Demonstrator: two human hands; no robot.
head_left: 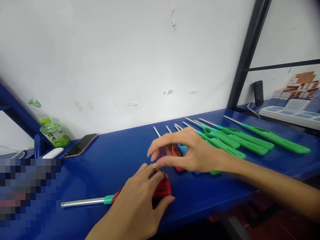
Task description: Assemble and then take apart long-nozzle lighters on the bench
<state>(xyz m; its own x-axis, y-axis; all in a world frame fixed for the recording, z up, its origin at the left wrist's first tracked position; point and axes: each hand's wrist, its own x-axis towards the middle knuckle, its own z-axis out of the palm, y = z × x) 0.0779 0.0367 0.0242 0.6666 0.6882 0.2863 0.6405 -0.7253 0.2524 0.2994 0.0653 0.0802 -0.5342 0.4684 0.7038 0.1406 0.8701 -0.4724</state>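
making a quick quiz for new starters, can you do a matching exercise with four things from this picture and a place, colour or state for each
1. nearest red lighter
2. purple-handled tool
3. phone
4. bottle

A. lying flat, screen dark
B. held by the left hand
C. yellow-green, capped
D. held by the right hand

Pairs: 1-B, 2-D, 3-A, 4-C

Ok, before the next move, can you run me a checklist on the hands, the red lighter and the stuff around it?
1. Left hand on red lighter: ok.
2. Right hand holding purple tool: ok.
3. Tool upright over the handle's end: ok, nearly upright.
4. Tip fully seated: cannot tell.
5. Whole lighter visible: not ok, left hand covers part.
6. Phone apart from both hands: ok.
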